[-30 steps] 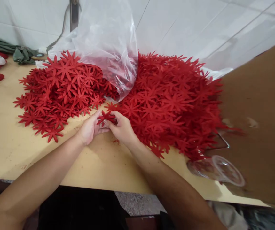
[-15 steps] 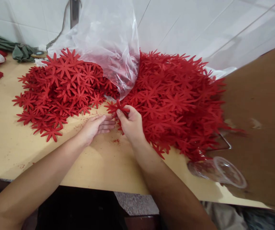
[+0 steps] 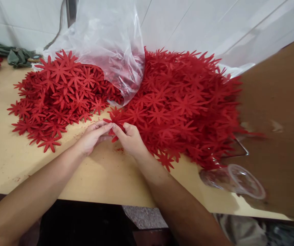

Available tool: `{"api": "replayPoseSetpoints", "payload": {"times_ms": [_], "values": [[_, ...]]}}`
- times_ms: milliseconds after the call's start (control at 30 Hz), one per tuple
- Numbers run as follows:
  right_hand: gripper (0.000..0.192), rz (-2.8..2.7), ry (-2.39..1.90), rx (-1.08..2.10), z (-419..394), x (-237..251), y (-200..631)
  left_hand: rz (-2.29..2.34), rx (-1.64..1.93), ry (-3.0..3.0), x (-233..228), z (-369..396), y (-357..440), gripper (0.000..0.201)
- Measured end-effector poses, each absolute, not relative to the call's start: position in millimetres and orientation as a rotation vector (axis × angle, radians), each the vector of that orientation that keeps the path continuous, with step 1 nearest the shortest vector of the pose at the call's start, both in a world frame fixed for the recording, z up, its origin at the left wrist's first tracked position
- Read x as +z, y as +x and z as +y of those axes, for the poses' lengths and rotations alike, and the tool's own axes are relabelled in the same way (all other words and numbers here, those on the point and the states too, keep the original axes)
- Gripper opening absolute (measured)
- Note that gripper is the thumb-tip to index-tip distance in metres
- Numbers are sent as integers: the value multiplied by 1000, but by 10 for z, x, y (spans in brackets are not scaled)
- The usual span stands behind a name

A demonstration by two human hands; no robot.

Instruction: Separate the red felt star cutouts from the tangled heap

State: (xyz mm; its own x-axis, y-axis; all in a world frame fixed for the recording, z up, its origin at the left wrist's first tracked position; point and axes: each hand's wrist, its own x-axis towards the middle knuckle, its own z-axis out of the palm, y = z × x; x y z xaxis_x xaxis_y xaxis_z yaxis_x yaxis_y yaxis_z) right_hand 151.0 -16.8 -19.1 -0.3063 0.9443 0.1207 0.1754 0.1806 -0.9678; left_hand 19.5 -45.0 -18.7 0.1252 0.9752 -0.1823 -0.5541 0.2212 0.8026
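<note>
Where both hands meet, left hand [image 3: 92,136] and right hand [image 3: 130,138] pinch one red flower [image 3: 115,120], grips closed on it; pile [image 3: 183,102] just beyond.

We face a white tiled wall [image 3: 200,24]; before it our pale wooden bench [image 3: 106,174] stands evenly lit; brown board [image 3: 277,112] rightward.

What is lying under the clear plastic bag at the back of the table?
Under the clear plastic bag, red flower-shaped cutouts show through the film, between the two piles. How many lie there is hidden by its folds.
</note>
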Motion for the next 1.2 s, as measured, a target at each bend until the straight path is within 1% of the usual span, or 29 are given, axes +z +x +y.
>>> {"api": "replayPoseSetpoints", "payload": {"times_ms": [233,433,500,567,633,667,767,800,867,967,1033,1100,1200], "values": [[35,-1695,-837,1402,-160,-166,1510,863,1280,601,-179,-450,199,9],[23,-1902,-767,1449,-184,-59,1586,905,1366,484,-197,-407,166,8],[21,-1952,-813,1385,-161,20,1671,927,1395,452,-179,-392,144,8],[17,-1874,-912,1118,-86,91,1822,952,1377,455,-152,-386,134,7],[13,-1704,-1025,697,28,136,2034,982,1326,471,-125,-392,142,5],[17,-1638,-1086,479,86,148,2148,990,1302,474,-115,-397,151,4],[39,-1585,-1290,-78,186,158,2407,964,1269,459,-105,-409,177,4],[43,-1612,-1330,-198,182,158,2434,955,1268,451,-108,-409,181,5],[45,-1692,-1331,-317,123,158,2373,947,1270,450,-121,-405,181,5],[38,-1821,-1255,-280,-29,144,2077,939,1272,475,-143,-399,168,6],[34,-1904,-1192,-167,-117,101,1852,930,1270,494,-153,-402,161,9],[37,-1969,-1094,33,-169,18,1675,914,1270,505,-159,-409,159,9],[46,-1939,-985,454,-188,-147,1527,883,1258,530,-166,-420,169,9]]}}
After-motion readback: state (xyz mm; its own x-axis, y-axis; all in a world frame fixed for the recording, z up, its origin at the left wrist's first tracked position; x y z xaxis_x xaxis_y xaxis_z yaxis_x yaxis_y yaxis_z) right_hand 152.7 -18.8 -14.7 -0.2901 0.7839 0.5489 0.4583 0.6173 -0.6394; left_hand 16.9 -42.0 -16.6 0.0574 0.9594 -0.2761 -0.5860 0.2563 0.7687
